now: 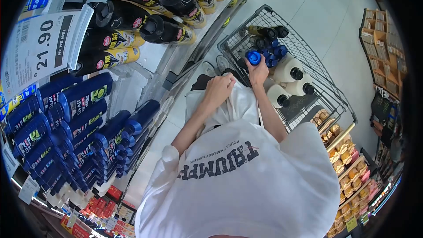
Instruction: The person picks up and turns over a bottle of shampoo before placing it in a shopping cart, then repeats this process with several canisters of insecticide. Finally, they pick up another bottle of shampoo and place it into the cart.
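My right hand point(257, 71) is closed around a dark blue bottle point(253, 57) with a bright blue top, over the near side of a wire shopping cart point(328, 64). Blue bottles point(277, 50) lie in the cart beside it, with black-topped bottles point(264, 32) farther along. Several white jugs point(288, 70) with black caps are in the cart to the right of that hand. My left hand point(219, 89) is held in front of my white shirt point(246, 167), fingers curled in. Whether it grips anything is hidden.
At left, a shelf carries rows of blue shampoo bottles point(83, 97) and black-and-yellow bottles point(163, 28). A price tag point(42, 46) sticks out from the shelf. Packaged goods point(350, 176) are stacked at lower right, and a wooden rack point(381, 39) stands across the tiled floor point(319, 4).
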{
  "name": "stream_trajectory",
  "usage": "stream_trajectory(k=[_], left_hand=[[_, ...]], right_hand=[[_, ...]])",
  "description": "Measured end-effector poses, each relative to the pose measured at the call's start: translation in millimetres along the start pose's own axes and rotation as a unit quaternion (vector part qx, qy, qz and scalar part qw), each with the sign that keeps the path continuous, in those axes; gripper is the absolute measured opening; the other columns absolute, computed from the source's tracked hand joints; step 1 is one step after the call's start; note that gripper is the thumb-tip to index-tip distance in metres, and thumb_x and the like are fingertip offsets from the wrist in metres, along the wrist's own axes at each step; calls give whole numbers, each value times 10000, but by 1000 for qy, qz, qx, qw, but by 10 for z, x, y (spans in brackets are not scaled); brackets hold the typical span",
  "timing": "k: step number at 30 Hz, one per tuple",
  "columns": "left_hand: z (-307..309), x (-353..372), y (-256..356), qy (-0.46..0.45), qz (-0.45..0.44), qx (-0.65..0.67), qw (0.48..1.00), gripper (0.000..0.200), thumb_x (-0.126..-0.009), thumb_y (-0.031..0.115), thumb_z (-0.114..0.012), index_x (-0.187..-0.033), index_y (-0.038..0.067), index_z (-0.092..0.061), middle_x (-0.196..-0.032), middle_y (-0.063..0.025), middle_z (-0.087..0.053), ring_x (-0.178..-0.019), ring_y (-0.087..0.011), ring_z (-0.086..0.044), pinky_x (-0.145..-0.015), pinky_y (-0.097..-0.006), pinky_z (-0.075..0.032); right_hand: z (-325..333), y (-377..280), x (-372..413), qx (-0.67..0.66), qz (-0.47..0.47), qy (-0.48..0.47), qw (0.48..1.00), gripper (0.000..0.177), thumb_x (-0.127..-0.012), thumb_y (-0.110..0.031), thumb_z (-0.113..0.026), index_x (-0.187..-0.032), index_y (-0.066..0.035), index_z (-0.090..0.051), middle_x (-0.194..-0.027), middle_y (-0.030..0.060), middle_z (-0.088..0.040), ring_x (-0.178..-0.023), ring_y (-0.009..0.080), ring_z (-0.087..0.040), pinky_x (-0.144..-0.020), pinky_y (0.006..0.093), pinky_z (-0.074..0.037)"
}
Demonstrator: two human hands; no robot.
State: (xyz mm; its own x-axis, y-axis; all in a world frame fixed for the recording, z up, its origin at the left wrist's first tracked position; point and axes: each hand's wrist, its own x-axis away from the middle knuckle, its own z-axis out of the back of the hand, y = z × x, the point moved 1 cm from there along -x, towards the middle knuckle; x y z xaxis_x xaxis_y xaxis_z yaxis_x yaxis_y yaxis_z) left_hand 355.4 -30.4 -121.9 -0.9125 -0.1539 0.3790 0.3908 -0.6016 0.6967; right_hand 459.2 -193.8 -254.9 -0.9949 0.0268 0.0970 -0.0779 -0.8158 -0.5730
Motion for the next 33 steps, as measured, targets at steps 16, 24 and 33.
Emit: stream_trajectory(k=[16, 24, 33], left_hand=[[674, -157, 1088, 169, -322, 166, 917, 827, -679, 255, -926, -1363, 25, -522, -1212, -211, -663, -1112, -378, -660, -948, -437, -538], [2081, 507, 1608, 100, -428, 191, 878, 803, -623, 310, -948, -1240, -33, -567, -1003, -170, -713, -910, -268, -732, -822, -373, -567], [2743, 590, 1349, -269, -349, 562, 700, 979, -597, 394, -859, -1360, -89, -483, -1152, -195, -670, -995, -281, -699, -889, -372, -563]], right_hand=[[3731, -2628, 408, -35, 340, 138, 929, 555, -692, -300, -921, -1097, 8, -700, -832, 108, -763, -738, 166, -753, -721, 275, -595], [3567, -3318, 366, -512, 415, -143, 738, 1270, -704, -611, -865, -1560, 34, -185, -1281, 324, -613, -1150, 398, -660, -967, 473, -542], [3093, -4123, 2, -560, 431, -431, 561, 1094, -648, -368, -960, -1474, 37, -370, -1322, 190, -610, -1190, 286, -622, -990, 414, -513]])
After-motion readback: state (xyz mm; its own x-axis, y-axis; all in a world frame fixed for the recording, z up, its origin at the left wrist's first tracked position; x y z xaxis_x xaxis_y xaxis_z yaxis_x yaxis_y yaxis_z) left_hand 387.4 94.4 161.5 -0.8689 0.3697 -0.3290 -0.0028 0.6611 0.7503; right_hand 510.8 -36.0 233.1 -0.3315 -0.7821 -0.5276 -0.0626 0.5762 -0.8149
